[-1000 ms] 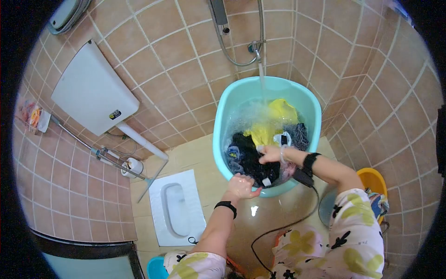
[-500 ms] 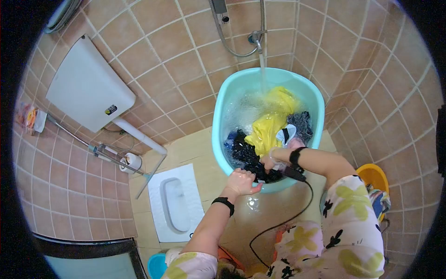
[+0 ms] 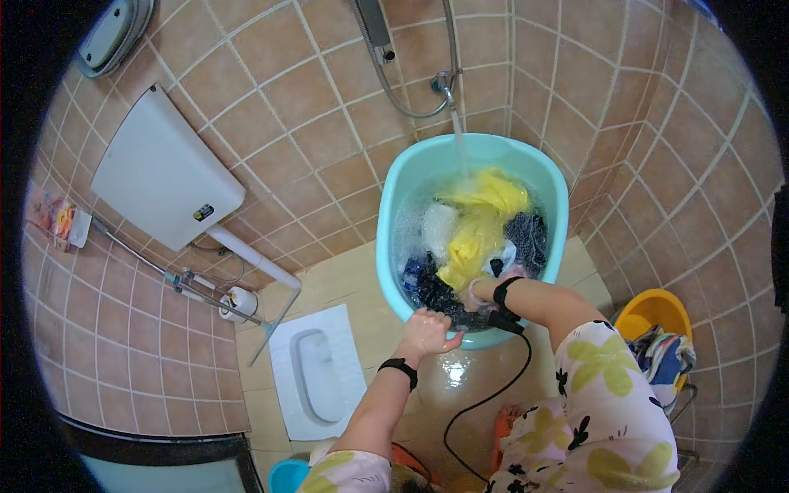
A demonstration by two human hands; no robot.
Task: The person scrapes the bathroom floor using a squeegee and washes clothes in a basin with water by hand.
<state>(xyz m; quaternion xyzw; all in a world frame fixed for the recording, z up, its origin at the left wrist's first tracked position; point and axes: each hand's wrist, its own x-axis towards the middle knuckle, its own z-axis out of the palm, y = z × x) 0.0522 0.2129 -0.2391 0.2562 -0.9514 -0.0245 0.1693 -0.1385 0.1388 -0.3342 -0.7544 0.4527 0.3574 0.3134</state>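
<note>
A large turquoise basin [image 3: 389, 238] holds water and soaking clothes. My left hand [image 3: 427, 331] is closed over its near rim, thumb to the right. Beyond that rim, my right hand [image 3: 477, 296] is down in the water among the clothes, its fingers hidden. Next to it lie a yellow garment [image 3: 475, 244], a dark garment [image 3: 429, 283] and a light-blue piece [image 3: 500, 259]. Another dark patterned cloth [image 3: 524, 238] is at the right, and something white [image 3: 440, 226] at the left. A black device [image 3: 505, 321] with a cord hangs at my right wrist.
Water runs from a wall tap [image 3: 445, 82] into the basin. A squat toilet [image 3: 355, 374] is set in the floor at left. An orange bucket [image 3: 649, 304] with cloths stands at right. The black cord [image 3: 489, 400] crosses the wet floor.
My right hand has pressed lower into the water. The yellow and dark clothes have sunk and shifted, and the white piece shows more. The left hand stays on the rim; the view has tilted slightly.
</note>
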